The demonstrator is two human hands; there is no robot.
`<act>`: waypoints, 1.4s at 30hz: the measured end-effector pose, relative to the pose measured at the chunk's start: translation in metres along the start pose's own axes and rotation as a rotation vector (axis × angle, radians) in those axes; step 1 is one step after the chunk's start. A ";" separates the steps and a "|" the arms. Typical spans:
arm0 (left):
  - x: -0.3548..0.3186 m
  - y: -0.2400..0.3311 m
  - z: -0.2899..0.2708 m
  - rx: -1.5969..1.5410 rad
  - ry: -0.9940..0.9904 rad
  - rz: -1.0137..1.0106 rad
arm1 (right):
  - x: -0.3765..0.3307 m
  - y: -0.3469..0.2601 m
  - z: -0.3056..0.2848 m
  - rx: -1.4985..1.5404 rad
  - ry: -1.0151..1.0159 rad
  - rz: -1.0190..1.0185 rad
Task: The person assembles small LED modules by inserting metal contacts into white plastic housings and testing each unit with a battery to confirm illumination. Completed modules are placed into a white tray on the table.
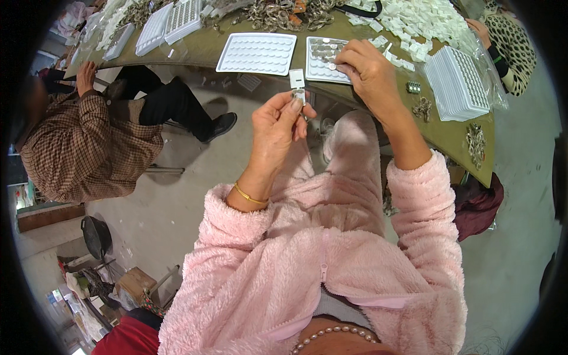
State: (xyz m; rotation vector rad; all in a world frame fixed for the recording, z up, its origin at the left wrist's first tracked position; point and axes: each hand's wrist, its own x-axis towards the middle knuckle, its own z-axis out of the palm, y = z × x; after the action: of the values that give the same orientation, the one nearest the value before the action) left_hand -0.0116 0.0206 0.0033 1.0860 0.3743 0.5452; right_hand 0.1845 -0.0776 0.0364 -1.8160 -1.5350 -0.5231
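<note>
My left hand (276,125) is raised in front of the table edge, thumb and fingers closed on a small white card (297,79) held upright. A small shiny piece shows at the card's lower end by my thumb, too small to name. My right hand (375,78) reaches over a white plastic tray (315,73) holding several small round metallic pieces (323,49). Its thumb and index finger come together at the tray's right side; what lies between them cannot be made out. Left of it lies another white tray (257,53) with rows of round hollows.
A stack of white trays (458,83) stands to the right, near small heaps of metal chain-like pieces (475,142). White cards (414,23) and metallic pieces (284,16) are piled at the back. One person (94,130) sits left; another person's spotted sleeve (510,50) is far right.
</note>
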 end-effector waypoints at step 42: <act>0.000 -0.004 0.013 0.082 -0.014 -0.061 | 0.004 -0.024 -0.006 0.250 0.006 0.122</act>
State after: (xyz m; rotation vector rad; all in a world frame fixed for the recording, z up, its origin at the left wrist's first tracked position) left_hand -0.0040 0.0098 0.0052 1.1525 0.4191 0.4707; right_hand 0.1629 -0.0783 0.0491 -1.6993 -1.4065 -0.2648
